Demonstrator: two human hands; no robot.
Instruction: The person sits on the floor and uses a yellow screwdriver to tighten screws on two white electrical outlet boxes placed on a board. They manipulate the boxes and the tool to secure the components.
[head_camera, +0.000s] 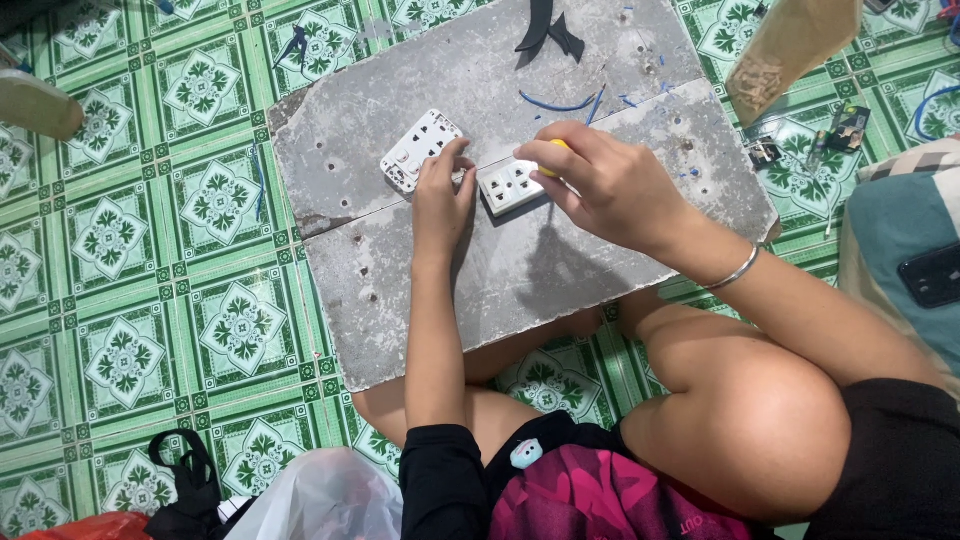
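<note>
The left hand (441, 195) presses its fingers on a small white square plastic socket plate (510, 184) lying on a grey scuffed slab (520, 270). The right hand (605, 185), a silver metal bangle (733, 272) on its wrist, closes round a yellow-handled tool (556, 150) at the plate's far edge. Just left of the left hand lies a second white rectangular socket plate (420, 150). Beyond both hands lie blue wire offcuts (560, 104) and black pliers (545, 28). Green patterned floor tiles (130, 260) surround the slab.

Green floral-patterned floor tiles (120, 300), grey board (560, 270), white socket plates (420, 148).
</note>
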